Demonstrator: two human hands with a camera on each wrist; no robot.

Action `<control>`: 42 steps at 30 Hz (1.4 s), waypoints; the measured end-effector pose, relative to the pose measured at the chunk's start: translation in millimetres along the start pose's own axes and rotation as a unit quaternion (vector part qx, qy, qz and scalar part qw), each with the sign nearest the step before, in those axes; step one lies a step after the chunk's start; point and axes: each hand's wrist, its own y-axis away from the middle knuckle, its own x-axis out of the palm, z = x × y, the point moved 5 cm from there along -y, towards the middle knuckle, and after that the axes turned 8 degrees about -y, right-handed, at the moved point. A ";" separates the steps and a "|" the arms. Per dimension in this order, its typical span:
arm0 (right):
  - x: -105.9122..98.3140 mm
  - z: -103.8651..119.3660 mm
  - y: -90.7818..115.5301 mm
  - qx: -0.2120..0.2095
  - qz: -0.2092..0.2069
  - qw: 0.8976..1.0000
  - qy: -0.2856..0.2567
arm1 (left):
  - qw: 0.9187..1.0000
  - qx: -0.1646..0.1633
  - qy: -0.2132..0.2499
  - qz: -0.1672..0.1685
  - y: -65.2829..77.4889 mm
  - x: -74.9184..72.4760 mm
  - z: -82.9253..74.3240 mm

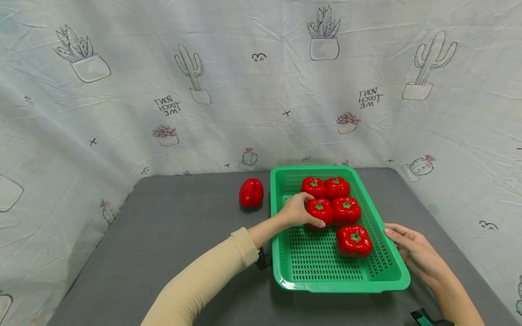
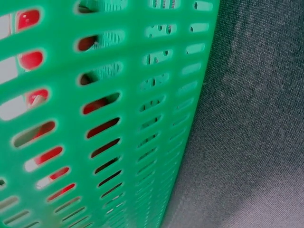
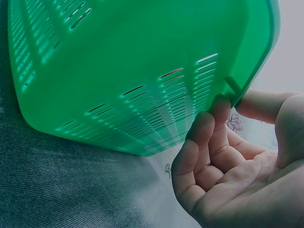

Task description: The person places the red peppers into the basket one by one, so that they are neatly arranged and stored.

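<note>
A green perforated plastic basket (image 1: 275, 253) stands on the grey tabletop, with several red bell peppers inside, mostly stem up. My left hand (image 1: 299, 212) reaches over the basket's left side and grips one red bell pepper (image 1: 319, 213), thumb in front and fingers behind. Against it on the right sits another pepper (image 1: 346, 210). A further pepper (image 1: 354, 242) lies apart, nearer the front. My right hand (image 1: 418, 249) pinches the basket's right rim, thumb on top and curled fingers beneath, as the right wrist view shows. The left wrist view shows only the slotted wall (image 2: 128, 109), hiding that hand.
Outside the basket, left of its back corner, one red bell pepper (image 1: 251, 193) lies on its side on the grey tabletop (image 1: 171, 231). A pale curtain (image 1: 244, 90) printed with cactus drawings hangs behind the table and along both sides.
</note>
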 end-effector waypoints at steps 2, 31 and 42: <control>0.1 -0.1 -0.1 0.000 0.001 1.000 0.000 | 1.000 0.000 0.000 -0.006 -0.5 -0.2 0.1; 0.1 -0.7 -0.1 -0.001 0.007 1.000 -0.001 | 0.998 0.003 -0.058 -0.020 -0.6 3.2 1.5; -1.8 -1.5 -0.1 0.000 0.004 1.000 0.003 | 0.998 0.001 -0.055 -0.010 0.5 2.7 -0.6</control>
